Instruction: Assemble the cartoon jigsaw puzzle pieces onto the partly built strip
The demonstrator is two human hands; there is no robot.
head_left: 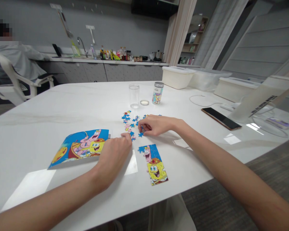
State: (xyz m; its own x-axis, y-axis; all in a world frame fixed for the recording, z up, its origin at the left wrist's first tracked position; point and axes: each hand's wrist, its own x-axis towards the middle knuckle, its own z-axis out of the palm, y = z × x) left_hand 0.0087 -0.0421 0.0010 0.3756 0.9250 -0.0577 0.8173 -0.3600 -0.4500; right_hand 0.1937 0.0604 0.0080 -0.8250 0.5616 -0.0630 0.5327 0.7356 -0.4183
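Kitchen: sink faucet [82,45], counter [91,60], hood [154,9].

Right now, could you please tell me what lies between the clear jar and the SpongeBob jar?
A round jar lid lies flat on the table between the clear jar and the SpongeBob jar, as the head view shows.

Right hand [151,125] at loose pieces [126,126], fingertips down at a blue one. Left hand [117,154] just beside the pile, by the right edge of the picture sheet [80,146] (curled, cartoon print). Joined puzzle [156,168] flat on white counter [38,118], nearer the wearer. Beyond the pieces: open clear jar [134,96], lid [144,102] between it and the closed printed jar [157,93]. Phone [221,118] right, tubs [178,77] behind. Seated person [16,61] far left, in a white-framed chair [21,80].
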